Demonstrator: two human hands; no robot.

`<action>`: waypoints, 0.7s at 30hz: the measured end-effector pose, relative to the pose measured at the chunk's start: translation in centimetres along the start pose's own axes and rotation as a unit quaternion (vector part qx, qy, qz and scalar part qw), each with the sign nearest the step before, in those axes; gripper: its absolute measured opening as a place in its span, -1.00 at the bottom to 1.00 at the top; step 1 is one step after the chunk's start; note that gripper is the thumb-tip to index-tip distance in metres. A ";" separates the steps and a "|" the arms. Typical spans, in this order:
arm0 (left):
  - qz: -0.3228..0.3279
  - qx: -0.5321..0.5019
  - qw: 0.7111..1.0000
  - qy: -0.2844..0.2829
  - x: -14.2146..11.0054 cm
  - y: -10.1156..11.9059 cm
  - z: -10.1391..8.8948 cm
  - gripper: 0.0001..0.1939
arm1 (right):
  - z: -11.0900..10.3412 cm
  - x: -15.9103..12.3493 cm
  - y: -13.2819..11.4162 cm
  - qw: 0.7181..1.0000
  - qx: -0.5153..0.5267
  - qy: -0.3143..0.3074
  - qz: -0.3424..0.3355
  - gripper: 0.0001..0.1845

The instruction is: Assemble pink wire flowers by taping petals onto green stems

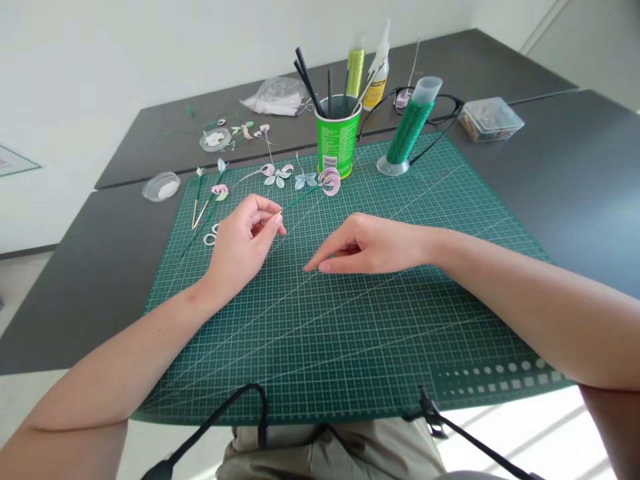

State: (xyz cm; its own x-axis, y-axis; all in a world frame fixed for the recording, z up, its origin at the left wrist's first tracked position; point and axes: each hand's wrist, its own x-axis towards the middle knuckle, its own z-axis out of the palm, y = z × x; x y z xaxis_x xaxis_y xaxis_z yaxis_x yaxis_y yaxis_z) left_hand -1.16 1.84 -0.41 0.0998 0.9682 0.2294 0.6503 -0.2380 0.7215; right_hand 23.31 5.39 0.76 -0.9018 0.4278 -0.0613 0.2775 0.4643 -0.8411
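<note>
My left hand (245, 240) rests on the green cutting mat (350, 320) with thumb and fingers pinched on the lower end of a thin green wire stem (300, 198). The stem runs up and right to a pink-and-white looped flower (330, 181). My right hand (365, 245) lies low on the mat to the right, its fingers drawn together with the tips pressed down on the mat; whatever is under them is too small to see.
A green cup (337, 137) of tools, a spool of green wire (410, 127), glue bottles (376, 73) and glasses (425, 107) stand at the mat's far edge. Finished small flowers (277, 175), a clear box (490, 119), a plastic bag (275, 97) and small dishes (161, 187) lie around.
</note>
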 end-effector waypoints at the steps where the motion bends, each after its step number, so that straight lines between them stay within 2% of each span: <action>1: 0.000 0.006 1.000 0.008 0.2 -0.2 -0.1 -0.93 | 0.1 -0.1 -0.3 1.000 0.002 -0.022 0.002 -0.64; 4: -0.005 0.015 0.999 0.040 1.2 -0.9 -0.4 -0.98 | 0.8 -0.3 -1.2 0.994 0.023 -0.103 -0.007 -0.64; 7: -0.018 0.011 0.999 0.033 1.9 -1.8 -0.6 -0.99 | 1.8 -0.6 -2.0 0.987 0.099 -0.111 -0.057 -0.70; 12: -0.016 0.024 0.999 -0.022 1.8 -2.7 0.0 -0.94 | 2.2 -1.1 -2.9 0.959 0.238 -0.075 -0.136 -0.76; 16: -0.027 0.035 0.997 -0.069 1.1 -2.2 0.6 -0.94 | 1.5 -1.7 -3.9 0.947 0.277 -0.031 -0.162 -0.79; 19: -0.021 0.049 0.994 -0.097 0.7 -1.1 0.8 -0.96 | 1.0 -2.3 -4.5 0.947 0.271 0.042 -0.170 -0.83; 21: -0.012 0.075 0.988 -0.132 0.4 -0.4 1.0 -0.91 | 0.7 -2.7 -4.6 0.944 0.253 0.116 -0.174 -0.85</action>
State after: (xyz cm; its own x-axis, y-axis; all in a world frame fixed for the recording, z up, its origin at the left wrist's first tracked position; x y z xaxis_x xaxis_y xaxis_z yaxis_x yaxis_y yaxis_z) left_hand -0.67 2.43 -1.26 0.2630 0.9646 0.0208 0.7566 -0.2195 0.6159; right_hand 24.21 1.56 4.37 -0.7961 0.5028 0.3369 -0.2702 0.2028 -0.9412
